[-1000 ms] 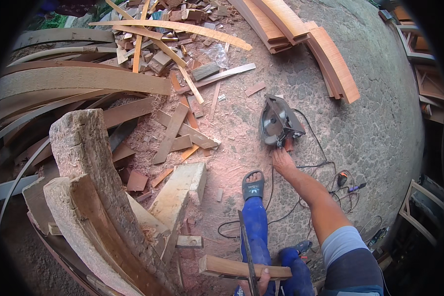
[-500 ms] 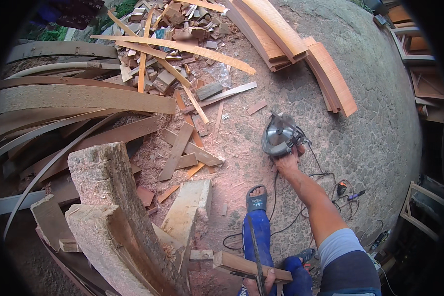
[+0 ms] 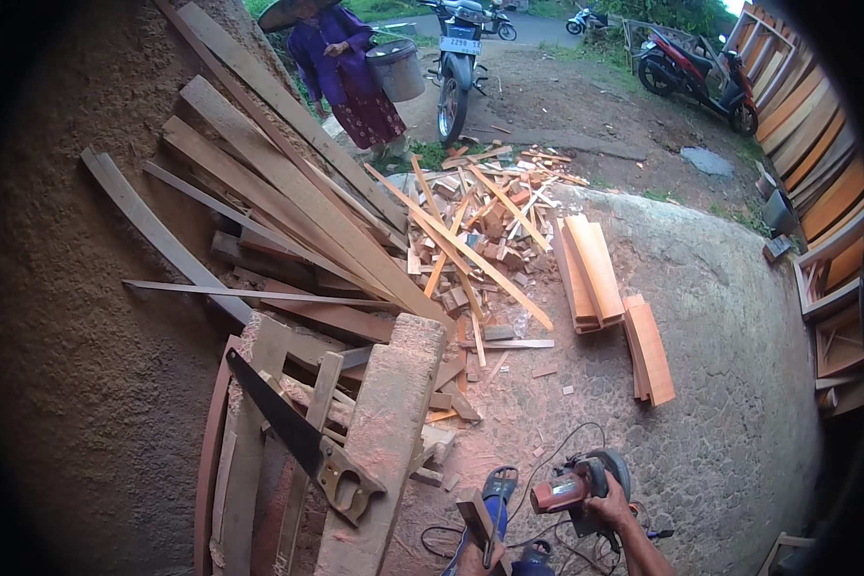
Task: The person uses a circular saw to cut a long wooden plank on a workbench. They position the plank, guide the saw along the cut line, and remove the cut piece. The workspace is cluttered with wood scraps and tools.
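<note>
A circular saw (image 3: 561, 492) with a reddish motor housing is in the grip of my right hand (image 3: 607, 507), to the right of my sandaled foot. Its cord trails over the ground below. Low in the view, my left hand (image 3: 472, 559) is closed round a short wooden block (image 3: 478, 519). A thin dark strip lies along that block; its kind cannot be made out. Left of my hands, a handsaw (image 3: 293, 427) with a wooden handle rests across the dusty workbench beam (image 3: 379, 408).
Long curved boards (image 3: 278, 192) lean along the left wall. Beyond the bench lies a heap of wood offcuts (image 3: 494, 230). Curved plank stacks (image 3: 590, 274) sit on the stone ground ahead. A person (image 3: 341, 58) with a bucket (image 3: 396, 72) stands near a motorcycle (image 3: 456, 72). Frames line the right side.
The view has tilted up and shifted left, bringing in the handsaw, person and motorcycles. The circular saw has turned in my right hand and come nearer me. My left hand keeps the block.
</note>
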`<state>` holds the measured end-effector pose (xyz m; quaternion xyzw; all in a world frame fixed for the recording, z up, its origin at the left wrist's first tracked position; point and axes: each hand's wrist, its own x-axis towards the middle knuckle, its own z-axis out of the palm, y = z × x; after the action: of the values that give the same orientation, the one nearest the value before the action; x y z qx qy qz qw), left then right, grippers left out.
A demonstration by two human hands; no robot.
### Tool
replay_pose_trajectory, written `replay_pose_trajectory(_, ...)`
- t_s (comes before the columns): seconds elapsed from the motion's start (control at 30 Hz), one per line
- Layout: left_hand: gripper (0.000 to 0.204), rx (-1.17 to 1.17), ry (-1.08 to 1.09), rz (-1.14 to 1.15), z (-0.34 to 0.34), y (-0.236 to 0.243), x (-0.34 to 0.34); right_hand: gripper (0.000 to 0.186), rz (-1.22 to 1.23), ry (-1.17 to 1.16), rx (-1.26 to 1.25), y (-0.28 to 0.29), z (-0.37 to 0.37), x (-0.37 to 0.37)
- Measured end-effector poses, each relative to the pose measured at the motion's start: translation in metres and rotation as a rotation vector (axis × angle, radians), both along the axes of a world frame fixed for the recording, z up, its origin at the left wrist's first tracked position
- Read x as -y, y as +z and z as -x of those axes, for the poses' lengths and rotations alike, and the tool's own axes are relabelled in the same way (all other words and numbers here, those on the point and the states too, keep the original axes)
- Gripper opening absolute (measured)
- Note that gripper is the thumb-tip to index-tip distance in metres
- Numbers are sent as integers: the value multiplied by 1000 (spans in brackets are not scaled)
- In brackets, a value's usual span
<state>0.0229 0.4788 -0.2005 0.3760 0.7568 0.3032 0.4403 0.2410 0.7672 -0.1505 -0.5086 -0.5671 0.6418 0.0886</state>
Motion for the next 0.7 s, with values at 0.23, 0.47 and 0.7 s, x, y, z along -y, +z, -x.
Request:
replay_pose_trajectory(0.23, 53, 129, 545, -434, -5, 150, 10, 52, 289, -374, -165, 136, -22, 111)
replay_pose_trajectory(0.47, 31, -438, 716, -627, -52, 282, 120, 62, 23, -36, -437, 281, -60, 187)
replay_pose_trajectory(0.7, 54, -139, 1159, -1170, -58, 367, 214, 50, -201, 130, -571, 366, -80, 240)
